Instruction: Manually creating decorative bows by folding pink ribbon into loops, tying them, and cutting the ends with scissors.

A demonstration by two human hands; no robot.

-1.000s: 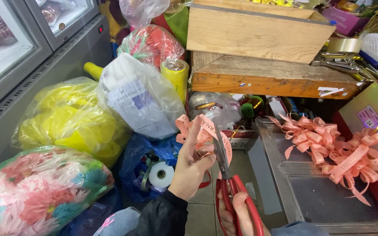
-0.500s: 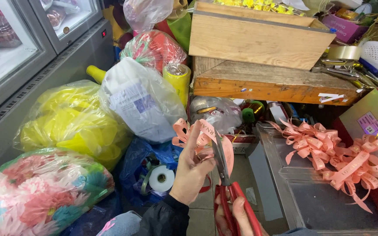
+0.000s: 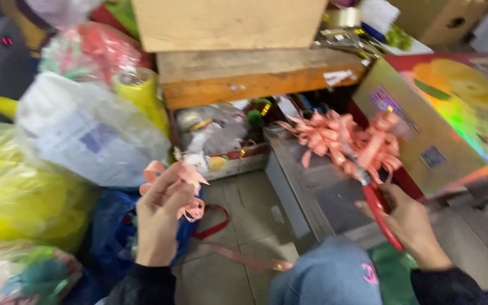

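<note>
My left hand (image 3: 160, 217) grips a small pink ribbon bow (image 3: 183, 182) in front of the plastic bags. A loose strip of ribbon (image 3: 238, 257) trails from it down toward the floor. My right hand (image 3: 408, 223) holds red-handled scissors (image 3: 378, 208), their blades pointing up into a pile of pink ribbon bows (image 3: 348, 141) that lies on a grey metal surface (image 3: 312, 189). The two hands are well apart. The picture is blurred by motion.
Bulging plastic bags crowd the left: a white one (image 3: 86, 133), a yellow one (image 3: 18, 192), a blue one (image 3: 108, 231). A wooden crate (image 3: 244, 68) sits behind. A shiny cardboard box (image 3: 447, 113) stands at right. My blue-clad knee (image 3: 329, 274) is below.
My right hand has swung the scissors away from the bow over to the ribbon pile on the right. The left hand keeps the bow. The view shifted right and closer.
</note>
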